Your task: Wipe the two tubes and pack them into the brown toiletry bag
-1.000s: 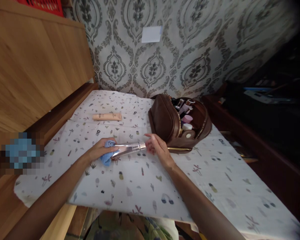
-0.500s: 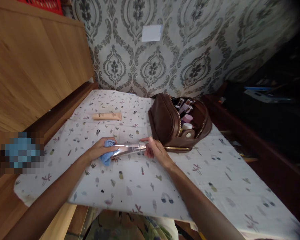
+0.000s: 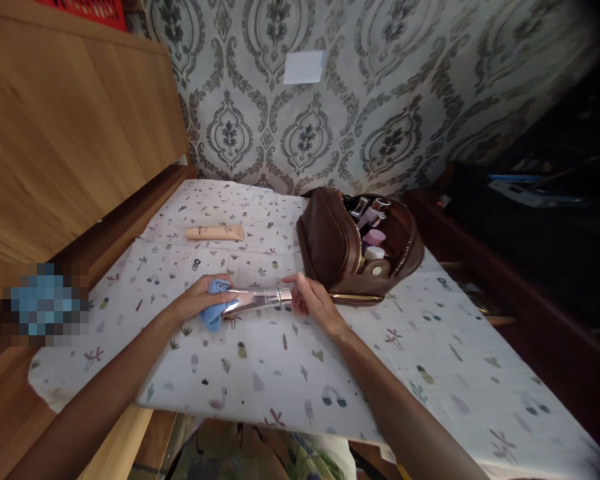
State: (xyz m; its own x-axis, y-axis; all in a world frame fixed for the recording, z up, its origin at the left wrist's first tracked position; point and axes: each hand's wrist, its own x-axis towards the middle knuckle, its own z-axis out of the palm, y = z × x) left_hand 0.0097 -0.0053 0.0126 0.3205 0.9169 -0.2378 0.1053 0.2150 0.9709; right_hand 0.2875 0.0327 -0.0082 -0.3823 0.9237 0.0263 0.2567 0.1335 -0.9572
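Note:
A shiny silvery-pink cosmetic tube (image 3: 257, 299) is held nearly level above the patterned cloth, its cap toward the right. My left hand (image 3: 203, 297) is closed around the tube's flat end, with a crumpled blue cloth (image 3: 213, 319) pinched against it. At the cap end, my right hand (image 3: 313, 303) grips with the thumb and curled fingers, partly hiding the tip. Behind and to the left lies a peach-coloured tube (image 3: 214, 232). Just beyond my right hand stands a brown makeup bag (image 3: 325, 233), unzipped, with several bottles and a pink-lidded jar (image 3: 375, 237) inside.
A white cloth printed with small figures (image 3: 260, 380) covers the table. Wooden furniture (image 3: 75, 120) rises at the left, and a patterned wall (image 3: 305, 133) stands behind. On the right is a dark ledge with objects (image 3: 535, 190). A blurred blue patch (image 3: 45, 300) shows at left.

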